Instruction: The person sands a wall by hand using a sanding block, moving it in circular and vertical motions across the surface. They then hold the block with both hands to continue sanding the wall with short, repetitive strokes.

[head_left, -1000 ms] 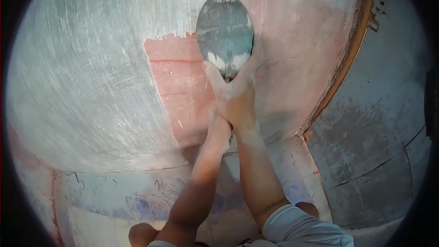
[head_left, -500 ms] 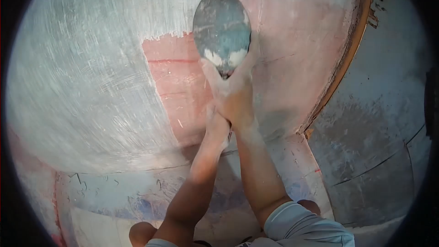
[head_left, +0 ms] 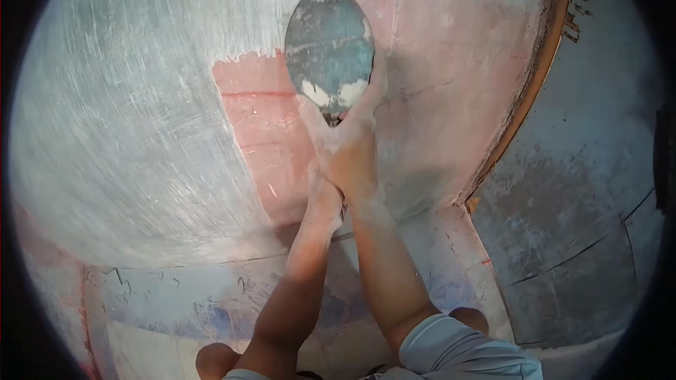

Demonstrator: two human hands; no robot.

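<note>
My right hand [head_left: 345, 134] is closed on the narrow near end of an oval grey-blue tool [head_left: 329, 46], thumb and fingers spread along its two sides. Worn, with white patches toward the grip, the tool lies against a large curved surface [head_left: 127, 119]; its underside is hidden. Just behind, my left hand [head_left: 325, 193] is closed against the right wrist. What its fingers grip is hidden. Pale dust coats both hands. Around the tool the surface is scuffed grey-white on the left and faded pink on the right, with a brighter red patch [head_left: 264, 127] beside the tool.
A brown raised edge [head_left: 524, 109] bounds the curved surface on the right. Beyond it lies a grey, stained floor [head_left: 570, 218] with dark seams. Close to my body runs a paint-smeared ledge [head_left: 183, 295]. My knees [head_left: 217, 360] show at the bottom.
The tool and both hands have shifted slightly to the left in view, with the grip unchanged. The background has moved a little left too.
</note>
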